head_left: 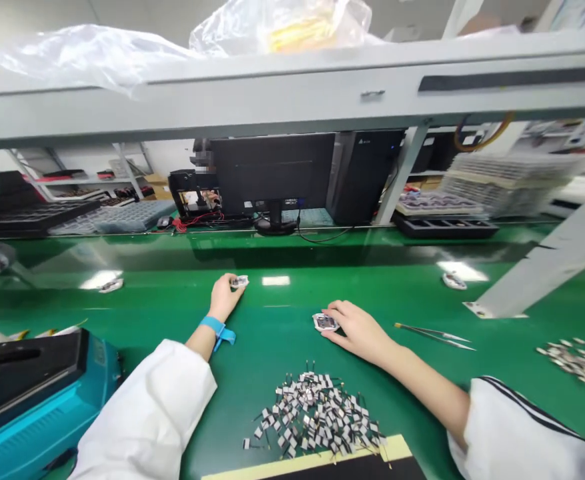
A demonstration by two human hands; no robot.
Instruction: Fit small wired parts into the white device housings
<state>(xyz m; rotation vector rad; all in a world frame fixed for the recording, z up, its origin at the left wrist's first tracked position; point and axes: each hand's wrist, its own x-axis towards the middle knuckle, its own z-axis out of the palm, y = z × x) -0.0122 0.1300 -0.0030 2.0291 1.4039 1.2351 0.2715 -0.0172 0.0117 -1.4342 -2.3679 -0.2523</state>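
My left hand [226, 295], with a blue strap [215, 325] around its wrist, pinches a small white-rimmed electronic part [240, 282] above the green mat. Farther right, my right hand [355, 327] has its thumb and fingers round the edge of a similar white-rimmed circuit part [325, 323], its dark inner face showing. Between my forearms, nearer to me, lies a heap of small silvery pieces with short dark leads [317, 413]. A pair of tweezers [437, 335] rests on the mat to the right of my right hand.
Single white-rimmed parts lie at far left [111, 286] and far right [454, 281]. A teal and black machine [47, 393] stands at lower left. A slanted white post [547, 260] rises at right, near a pile of small metal pieces [577, 362]. A monitor [275, 170] stands behind, under a shelf [272, 97].
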